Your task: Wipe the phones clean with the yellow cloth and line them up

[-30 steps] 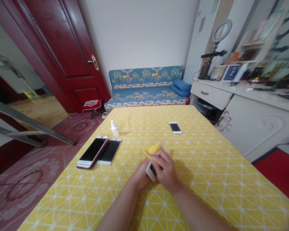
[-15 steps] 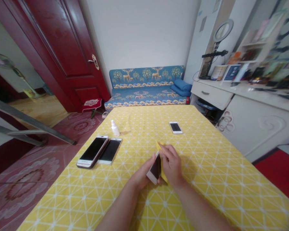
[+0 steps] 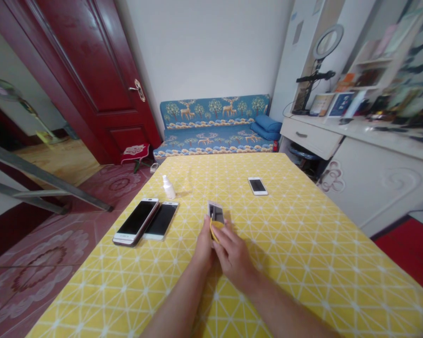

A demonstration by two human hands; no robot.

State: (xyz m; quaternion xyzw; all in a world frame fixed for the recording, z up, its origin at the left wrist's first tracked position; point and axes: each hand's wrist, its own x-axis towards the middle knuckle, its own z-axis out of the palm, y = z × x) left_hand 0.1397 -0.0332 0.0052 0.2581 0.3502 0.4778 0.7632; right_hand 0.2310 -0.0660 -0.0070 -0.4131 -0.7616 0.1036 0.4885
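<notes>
White edging frames the dark screen of a thick phone [image 3: 137,220] at the left of the yellow-patterned surface [image 3: 338,263], just beside a thinner phone [image 3: 161,220]; a white bottle [image 3: 168,188] stands beyond them. Next, the person's left hand [image 3: 203,246] has its grip wrapped around a held phone [image 3: 217,212], over the surface's middle. The right hand [image 3: 234,256], grip pinching a yellow cloth [image 3: 217,229], brings it against the screen. Wiping seems the step in hand; the next stroke calls for a steady hold and light pressure. Farther right lies a small phone [image 3: 257,186].
</notes>
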